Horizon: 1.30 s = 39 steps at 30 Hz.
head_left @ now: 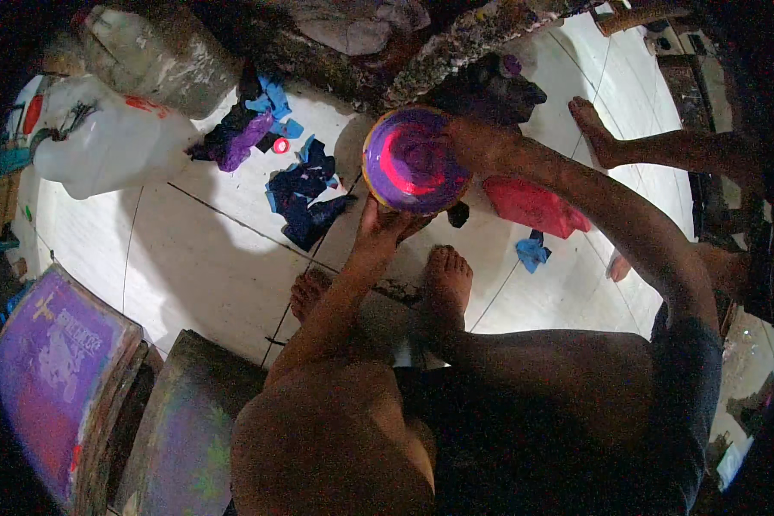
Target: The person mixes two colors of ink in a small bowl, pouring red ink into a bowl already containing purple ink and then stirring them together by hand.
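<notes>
Beyond the knees: round container (417, 162), yellow-orange rim, purple and bright pink paint showing in it; appears held above the white tiled floor (224, 267), between the two hands.
Left hand (383, 222): curled against the container's near lower edge, thumb side to the left, fingers partly hidden beneath.
Right hand (480, 148): at the container's right side, in shadow; cannot tell whether its fingers grip the rim or reach inside.
Paint progress: judged part-way; pink lies as a distinct patch within purple, not blended to one colour. Container not set down; what else remains cannot be read from this view.
Far edge: encrusted ledge (456, 47) close beyond the container, so little room forward.
Left side: dark-and-blue scraps (305, 193) near the left hand; white jug (116, 150) well apart. Bare tile between scraps and purple panel (60, 353) gives the widest space.
Right side: red-pink block (535, 206) beneath the right forearm; another person's foot (592, 131) farther out, limiting sideways swing.
Near edge: wearer's own feet (450, 273) just below the container; lowering it straight down would be tight.
</notes>
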Motion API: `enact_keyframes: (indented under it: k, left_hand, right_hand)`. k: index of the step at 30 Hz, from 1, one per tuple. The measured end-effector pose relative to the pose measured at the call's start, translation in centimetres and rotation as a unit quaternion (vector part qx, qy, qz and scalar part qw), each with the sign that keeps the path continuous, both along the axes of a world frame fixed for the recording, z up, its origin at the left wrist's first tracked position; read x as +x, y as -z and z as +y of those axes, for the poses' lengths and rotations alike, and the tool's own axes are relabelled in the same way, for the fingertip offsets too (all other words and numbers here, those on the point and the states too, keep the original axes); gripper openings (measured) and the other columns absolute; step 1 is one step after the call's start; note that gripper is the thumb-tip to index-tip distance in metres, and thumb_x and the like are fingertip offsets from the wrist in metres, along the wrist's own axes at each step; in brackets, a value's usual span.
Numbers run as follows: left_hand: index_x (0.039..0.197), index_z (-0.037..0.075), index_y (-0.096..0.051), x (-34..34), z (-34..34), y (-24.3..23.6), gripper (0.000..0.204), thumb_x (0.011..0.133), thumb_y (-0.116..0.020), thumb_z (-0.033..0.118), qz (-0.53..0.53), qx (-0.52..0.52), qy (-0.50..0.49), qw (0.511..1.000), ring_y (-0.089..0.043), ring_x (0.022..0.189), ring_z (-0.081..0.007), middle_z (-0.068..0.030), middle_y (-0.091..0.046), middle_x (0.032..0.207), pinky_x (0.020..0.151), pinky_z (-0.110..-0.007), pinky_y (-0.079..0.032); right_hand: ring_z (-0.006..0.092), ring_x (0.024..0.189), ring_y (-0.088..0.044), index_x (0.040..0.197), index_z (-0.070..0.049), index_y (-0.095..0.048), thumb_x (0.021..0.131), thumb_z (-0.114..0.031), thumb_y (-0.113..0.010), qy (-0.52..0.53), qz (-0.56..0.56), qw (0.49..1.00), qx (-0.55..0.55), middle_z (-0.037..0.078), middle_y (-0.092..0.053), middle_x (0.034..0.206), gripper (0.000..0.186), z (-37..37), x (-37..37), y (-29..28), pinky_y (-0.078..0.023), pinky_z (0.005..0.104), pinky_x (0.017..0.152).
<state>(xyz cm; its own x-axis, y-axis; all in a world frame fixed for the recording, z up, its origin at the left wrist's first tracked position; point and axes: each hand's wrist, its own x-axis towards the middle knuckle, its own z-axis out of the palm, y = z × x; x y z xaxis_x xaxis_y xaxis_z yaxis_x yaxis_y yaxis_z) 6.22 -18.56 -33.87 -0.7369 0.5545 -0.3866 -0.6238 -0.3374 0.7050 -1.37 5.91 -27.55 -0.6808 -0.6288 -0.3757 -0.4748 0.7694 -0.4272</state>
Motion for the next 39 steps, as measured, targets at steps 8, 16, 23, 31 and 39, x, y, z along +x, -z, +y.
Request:
enact_keyframes:
  k: [8, 16, 23, 31, 39]
  left_hand:
    - [0.153, 0.012, -0.026, 0.0, -0.5, 1.1, 0.067, 0.097, -0.063, 0.008, -0.043, 0.117, -0.02, 0.992, -0.06, 0.123, -0.0286, -0.0142, -0.051, 0.142, 0.106, -0.043, -0.051]
    - [0.157, 0.019, -0.018, 0.4, -0.2, 2.1, 0.082, 0.094, -0.069, 0.006, -0.069, 0.048, -0.004, 0.996, -0.055, 0.13, -0.031, -0.0141, -0.047, 0.148, 0.109, -0.046, -0.05]
    - [0.157, 0.018, -0.019, -0.5, 0.2, -0.2, 0.077, 0.097, -0.065, 0.005, -0.094, 0.061, 0.005, 0.994, -0.056, 0.128, -0.0323, -0.0157, -0.047, 0.147, 0.109, -0.046, -0.05]
    - [0.155, 0.016, -0.022, -0.3, -0.1, -0.5, 0.073, 0.097, -0.064, 0.004, -0.069, 0.071, 0.003, 0.995, -0.056, 0.128, -0.0308, -0.0132, -0.049, 0.146, 0.109, -0.046, -0.049]
    - [0.151, 0.012, -0.028, -0.6, 0.7, 0.8, 0.066, 0.097, -0.065, 0.004, -0.054, 0.058, 0.032, 0.996, -0.06, 0.123, -0.0301, -0.0145, -0.052, 0.142, 0.107, -0.047, -0.051]
  right_hand:
    - [0.0402, 0.11, -0.064, 0.109, -0.005, -0.071, 0.091, -0.025, -0.057, 0.022, 0.159, 0.983, 0.09, 0.021, -0.072, 0.104, 0.03, -0.5, 1.9, 0.4, -0.039, 0.0596, 0.104]
    - [0.0408, 0.106, -0.064, 0.106, -0.007, -0.072, 0.09, -0.028, -0.06, 0.17, 0.073, 0.982, -0.031, 0.022, -0.071, 0.105, 0.029, -0.6, 3.9, 0.6, -0.027, 0.0603, 0.109]
    - [0.0435, 0.082, -0.069, 0.094, -0.003, -0.073, 0.09, -0.027, -0.06, 0.121, -0.015, 0.987, 0.104, 0.022, -0.072, 0.089, 0.028, 0.0, 3.2, 1.8, -0.053, 0.0526, 0.079]
    - [0.0429, 0.078, -0.07, 0.089, -0.003, -0.074, 0.083, -0.028, -0.066, 0.176, -0.016, 0.983, 0.054, 0.024, -0.071, 0.083, 0.027, 0.9, 3.3, 5.1, -0.055, 0.052, 0.076]
    - [0.0417, 0.078, -0.07, 0.091, 0.0, -0.073, 0.083, -0.02, -0.063, 0.159, -0.058, 0.974, 0.153, 0.024, -0.07, 0.082, 0.024, 0.8, 4.4, 6.0, -0.056, 0.0506, 0.071]
